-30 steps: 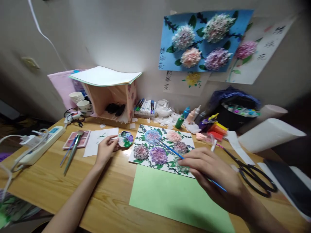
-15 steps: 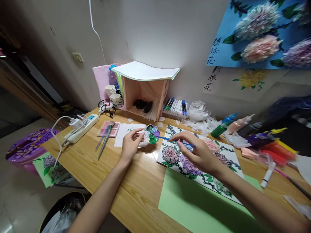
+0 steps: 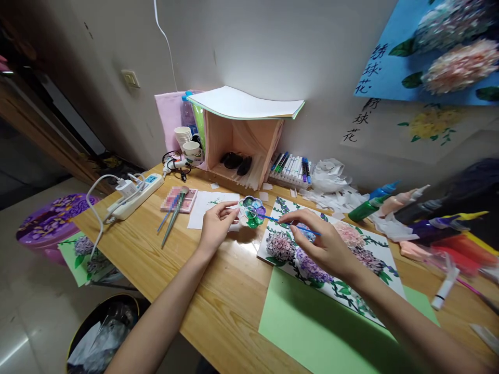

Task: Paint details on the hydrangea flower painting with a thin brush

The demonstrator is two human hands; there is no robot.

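Note:
My left hand grips the left edge of a small flower-shaped paint palette, thumb on its rim. Green, purple and blue paint fills its wells. Between the fingers of my right hand is a thin blue paintbrush, its tip at the palette's green paint. Below that hand lies a canvas painted with raised pink, purple and blue hydrangeas and green leaves; the hand hides part of it. A light green sheet is under the canvas.
A pink box topped with paper stands at the back. Markers, crumpled tissue and paint bottles line the wall side. Brushes rest by a pink case; a power strip lies left. A bin stands below the edge.
The view has shifted slightly, so most things sit a little further right. Both hands keep their holds, and the brush tip stays at the palette.

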